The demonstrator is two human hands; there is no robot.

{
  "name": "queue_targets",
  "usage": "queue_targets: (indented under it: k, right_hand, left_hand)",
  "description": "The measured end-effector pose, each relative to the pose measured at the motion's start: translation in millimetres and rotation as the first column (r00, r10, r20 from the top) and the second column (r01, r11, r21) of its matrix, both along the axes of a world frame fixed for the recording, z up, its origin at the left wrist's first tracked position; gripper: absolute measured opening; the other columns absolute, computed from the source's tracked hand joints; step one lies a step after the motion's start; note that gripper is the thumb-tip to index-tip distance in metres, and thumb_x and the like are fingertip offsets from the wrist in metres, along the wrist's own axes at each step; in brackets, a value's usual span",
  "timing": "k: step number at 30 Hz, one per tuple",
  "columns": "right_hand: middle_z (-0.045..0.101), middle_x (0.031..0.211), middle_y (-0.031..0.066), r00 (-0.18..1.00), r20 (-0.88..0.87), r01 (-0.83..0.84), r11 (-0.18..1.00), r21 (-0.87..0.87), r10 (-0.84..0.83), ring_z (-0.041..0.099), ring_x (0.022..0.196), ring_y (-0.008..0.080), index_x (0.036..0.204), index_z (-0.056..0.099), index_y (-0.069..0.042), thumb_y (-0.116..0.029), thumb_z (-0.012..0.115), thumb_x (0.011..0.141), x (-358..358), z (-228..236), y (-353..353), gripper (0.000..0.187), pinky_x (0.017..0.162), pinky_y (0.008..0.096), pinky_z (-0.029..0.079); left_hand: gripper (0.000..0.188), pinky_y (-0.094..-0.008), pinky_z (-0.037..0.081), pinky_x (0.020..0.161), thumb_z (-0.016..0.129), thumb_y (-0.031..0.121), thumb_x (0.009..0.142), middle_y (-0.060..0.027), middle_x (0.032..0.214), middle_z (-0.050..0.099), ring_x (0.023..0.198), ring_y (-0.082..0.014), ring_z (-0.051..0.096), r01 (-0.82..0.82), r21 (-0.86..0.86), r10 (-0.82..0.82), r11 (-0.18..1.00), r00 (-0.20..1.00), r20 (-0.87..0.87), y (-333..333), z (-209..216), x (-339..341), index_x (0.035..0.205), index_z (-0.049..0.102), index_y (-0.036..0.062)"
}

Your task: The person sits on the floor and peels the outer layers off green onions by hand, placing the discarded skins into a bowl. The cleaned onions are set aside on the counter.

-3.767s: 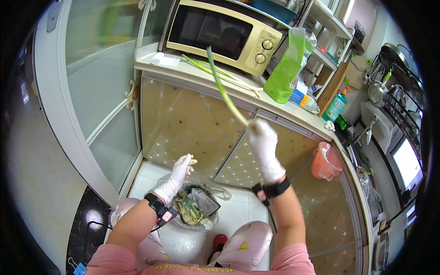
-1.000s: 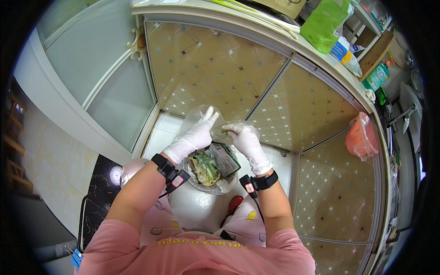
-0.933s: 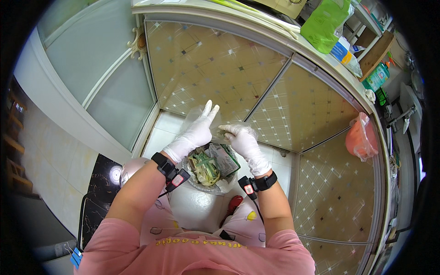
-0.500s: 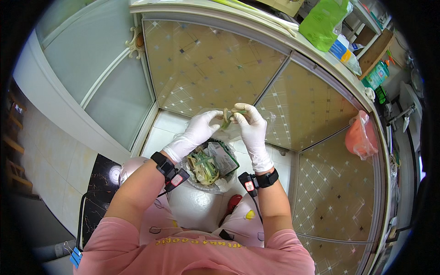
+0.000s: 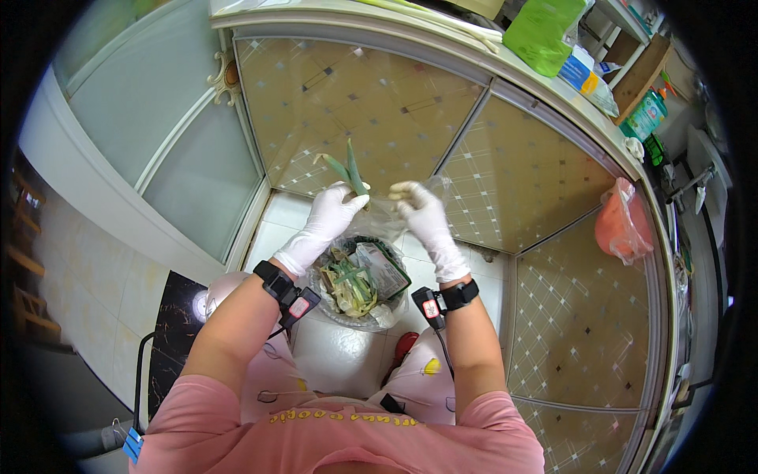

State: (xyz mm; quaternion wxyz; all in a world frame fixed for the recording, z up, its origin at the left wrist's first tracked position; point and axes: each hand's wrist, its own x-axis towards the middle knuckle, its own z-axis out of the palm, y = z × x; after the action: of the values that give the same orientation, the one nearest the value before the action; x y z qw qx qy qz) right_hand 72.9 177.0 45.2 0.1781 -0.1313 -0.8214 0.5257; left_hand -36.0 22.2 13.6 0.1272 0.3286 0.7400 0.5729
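Observation:
My left hand (image 5: 325,217), in a white glove, pinches a piece of green onion (image 5: 353,168) whose green leaf ends point up and away from me. To its right, my gloved right hand (image 5: 424,215) has curled fingers, with a gap between fingertips and thumb and nothing visible in it. Below both hands, a bin (image 5: 359,322) lined with clear plastic stands on the floor. It holds green and pale onion trimmings (image 5: 347,286) and a dark-edged packet (image 5: 383,268). Part of the clear liner rises behind my hands.
Patterned cabinet doors (image 5: 355,103) stand just beyond the bin. Along the counter above lie long pale-green stalks (image 5: 442,24), a green bag (image 5: 543,35) and a bottle (image 5: 646,114). A pink bag (image 5: 624,221) hangs at right. A frosted glass door (image 5: 201,174) is at left.
My hands have moved apart. The green onion, which was between both hands, is now in my left hand alone, its leaves raised. The view has shifted slightly.

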Motion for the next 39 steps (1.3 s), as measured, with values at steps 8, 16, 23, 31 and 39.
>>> queue_targets:
  k: [8, 16, 23, 31, 39]
  right_hand:
    - [0.061, 0.094, 0.016, 0.995, 0.078, 0.028, 0.909, 0.415, -0.066, 0.06, 0.087, 0.0318, 0.106, 0.059, -0.007, -0.014, 0.065, 0.073, -22.9, -46.6, -18.1, 0.035, 0.078, 0.0384, 0.046]
    - [0.064, 0.082, 0.0163, 0.941, -0.032, 0.333, 0.898, 0.289, -0.338, 0.063, 0.077, 0.0302, 0.102, 0.062, -0.007, -0.015, 0.063, 0.075, -18.0, -25.4, 13.4, 0.029, 0.069, 0.0348, 0.049]
    - [0.066, 0.08, 0.009, 0.892, -0.278, 0.44, 0.83, 0.342, -0.358, 0.06, 0.072, 0.0099, 0.103, 0.061, -0.006, -0.007, 0.059, 0.082, -4.4, -4.2, 24.6, 0.021, 0.066, 0.0258, 0.047]
    - [0.064, 0.085, 0.0152, 0.864, -0.381, 0.455, 0.837, 0.305, -0.331, 0.063, 0.073, 0.0215, 0.103, 0.059, -0.004, -0.001, 0.058, 0.079, 34.5, 53.4, 21.2, 0.024, 0.067, 0.03, 0.048]
    - [0.065, 0.08, 0.007, 0.832, -0.464, 0.466, 0.836, 0.289, -0.303, 0.06, 0.074, 0.0088, 0.102, 0.061, -0.004, -0.005, 0.06, 0.083, 73.5, 119.6, 14.5, 0.019, 0.068, 0.0235, 0.047]
  left_hand:
    - [0.035, -0.0189, 0.043, 0.067, 0.062, 0.012, 0.082, -0.0027, 0.096, 0.062, 0.074, -0.0038, 0.051, 0.148, 0.197, -0.187, 0.969, 0.961, 0.202, -3.3, 8.1, 5.8, 0.116, 0.056, 0.0076]
    - [0.03, -0.017, 0.038, 0.053, 0.052, 0.007, 0.086, -0.0066, 0.112, 0.058, 0.073, -0.008, 0.057, 0.022, 0.253, -0.158, 0.967, 0.831, 0.533, -24.4, 26.2, -16.7, 0.115, 0.053, 0.0065]
    - [0.026, -0.0172, 0.039, 0.057, 0.051, 0.002, 0.084, -0.0089, 0.115, 0.056, 0.089, -0.0113, 0.059, 0.021, 0.36, -0.23, 0.933, 0.803, 0.549, -26.0, 26.4, -16.6, 0.11, 0.054, 0.0039]
    - [0.03, -0.0185, 0.041, 0.058, 0.046, -0.006, 0.08, -0.0104, 0.114, 0.056, 0.087, -0.0131, 0.059, 0.029, 0.345, -0.207, 0.938, 0.846, 0.491, -24.6, 20.2, -18.5, 0.107, 0.056, 0.0031]
    - [0.032, -0.0185, 0.043, 0.059, 0.044, -0.008, 0.078, -0.0096, 0.113, 0.057, 0.085, -0.0122, 0.06, 0.007, 0.351, -0.197, 0.936, 0.837, 0.51, -24.2, 16.9, -20.5, 0.106, 0.056, 0.0035]
